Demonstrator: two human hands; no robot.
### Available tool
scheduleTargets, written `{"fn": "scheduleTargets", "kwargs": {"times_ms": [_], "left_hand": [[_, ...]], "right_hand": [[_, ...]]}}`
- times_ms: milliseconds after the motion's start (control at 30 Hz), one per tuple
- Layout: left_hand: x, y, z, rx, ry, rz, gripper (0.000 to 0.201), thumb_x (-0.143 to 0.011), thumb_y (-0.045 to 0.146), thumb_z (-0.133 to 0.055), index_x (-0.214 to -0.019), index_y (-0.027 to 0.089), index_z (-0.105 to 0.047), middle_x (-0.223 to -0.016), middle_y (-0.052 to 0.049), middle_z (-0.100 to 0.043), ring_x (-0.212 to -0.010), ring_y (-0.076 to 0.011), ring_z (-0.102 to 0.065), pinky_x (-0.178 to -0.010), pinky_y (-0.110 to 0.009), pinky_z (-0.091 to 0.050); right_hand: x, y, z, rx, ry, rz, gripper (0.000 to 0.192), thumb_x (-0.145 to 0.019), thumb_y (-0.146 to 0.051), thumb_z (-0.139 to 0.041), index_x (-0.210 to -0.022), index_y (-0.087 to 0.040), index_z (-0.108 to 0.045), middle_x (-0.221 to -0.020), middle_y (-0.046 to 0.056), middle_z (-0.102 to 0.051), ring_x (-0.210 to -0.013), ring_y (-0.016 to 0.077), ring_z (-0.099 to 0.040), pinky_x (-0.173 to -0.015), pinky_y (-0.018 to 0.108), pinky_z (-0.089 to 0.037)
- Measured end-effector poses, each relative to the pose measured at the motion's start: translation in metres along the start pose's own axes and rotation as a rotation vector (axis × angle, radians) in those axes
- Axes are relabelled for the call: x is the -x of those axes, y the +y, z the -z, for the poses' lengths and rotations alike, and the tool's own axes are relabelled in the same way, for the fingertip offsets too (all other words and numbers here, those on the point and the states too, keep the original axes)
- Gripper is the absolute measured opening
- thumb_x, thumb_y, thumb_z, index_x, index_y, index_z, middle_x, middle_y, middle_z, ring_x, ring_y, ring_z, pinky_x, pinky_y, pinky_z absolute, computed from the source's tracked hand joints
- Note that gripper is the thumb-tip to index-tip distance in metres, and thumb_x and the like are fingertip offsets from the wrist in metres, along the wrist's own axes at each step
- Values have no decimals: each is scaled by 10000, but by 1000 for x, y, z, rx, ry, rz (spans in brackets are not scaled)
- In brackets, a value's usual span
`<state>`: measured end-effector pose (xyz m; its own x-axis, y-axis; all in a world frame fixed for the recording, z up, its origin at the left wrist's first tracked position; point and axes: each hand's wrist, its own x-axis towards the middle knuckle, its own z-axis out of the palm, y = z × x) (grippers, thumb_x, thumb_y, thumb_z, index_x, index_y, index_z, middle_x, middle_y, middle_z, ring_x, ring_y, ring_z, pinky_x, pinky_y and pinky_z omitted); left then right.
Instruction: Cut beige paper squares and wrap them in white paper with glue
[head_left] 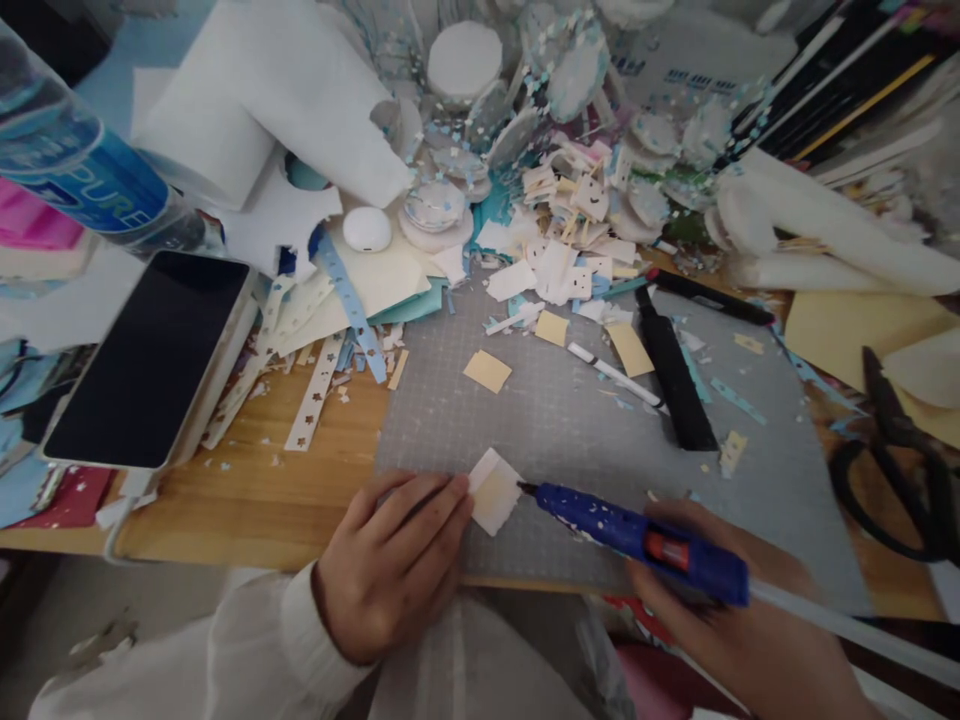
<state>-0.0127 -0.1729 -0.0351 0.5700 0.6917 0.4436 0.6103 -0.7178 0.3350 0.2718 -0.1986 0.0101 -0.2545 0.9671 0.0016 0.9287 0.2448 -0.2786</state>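
Note:
My right hand [735,610] is wrapped round a blue glue gun [637,530], with a long whitish glue stick [855,630] running out of its back end. The dark nozzle points left and reaches the right edge of a small white paper piece [493,465]. A pale yellow patch lies on the middle of that piece. Fingers together, my left hand [405,560] grips the piece by its left edge near the mat's front. Beyond, a folded-looking yellow paper square [487,371] and a white pen [615,376] lie on the grey cutting mat [570,430].
A black box-cutter-like tool [675,375] lies on the mat, with black scissors [896,460] to the right. Paper scraps and small white cut-outs [559,270] are heaped behind. At left are a phone [154,360] with a cable and a water bottle [97,160].

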Motion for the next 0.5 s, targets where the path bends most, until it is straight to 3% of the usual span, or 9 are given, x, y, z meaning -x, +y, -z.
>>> {"fn": "scheduleTargets", "kwargs": {"times_ms": [133,233,333,433,500], "left_hand": [[-1,0,2,4,12,-7,286,-858,128,-501,-1112,106,-631,-1128,-82,-693,-1039,-227,-597,-918,-410,-404],[-7,1,6,54,32,28,294,-840,92,-529,-1121,110,-612,-1099,-84,-700,-1026,-214,-603,-923,-393,-402],[-15,6,10,65,37,171,240,-848,149,-559,-1081,128,-613,-1023,-85,-701,-950,-217,-605,-869,-387,-417],[-22,12,9,-45,5,326,220,-854,278,-583,-1028,152,-629,-983,-95,-668,-887,-249,-575,-793,-407,-413],[-25,16,7,-105,-39,360,230,-848,307,-593,-1025,165,-629,-989,-95,-649,-882,-263,-559,-782,-419,-402]], "right_hand": [[9,9,10,15,36,-35,218,-790,-427,-563,-927,-261,-526,-688,-6,-662,-545,198,-657,-477,290,-504],[9,17,17,103,246,-285,206,-784,-416,-596,-906,-265,-527,-718,29,-650,-588,217,-658,-493,288,-499],[4,36,21,302,448,-527,288,-762,-398,-638,-964,-218,-541,-820,109,-628,-666,263,-653,-488,319,-463],[-2,68,16,350,510,-571,399,-735,-381,-643,-1047,-149,-554,-822,139,-607,-650,268,-642,-479,333,-445],[-4,91,10,325,505,-529,399,-747,-329,-620,-1070,-101,-561,-868,179,-625,-747,291,-660,-573,342,-483]]}}
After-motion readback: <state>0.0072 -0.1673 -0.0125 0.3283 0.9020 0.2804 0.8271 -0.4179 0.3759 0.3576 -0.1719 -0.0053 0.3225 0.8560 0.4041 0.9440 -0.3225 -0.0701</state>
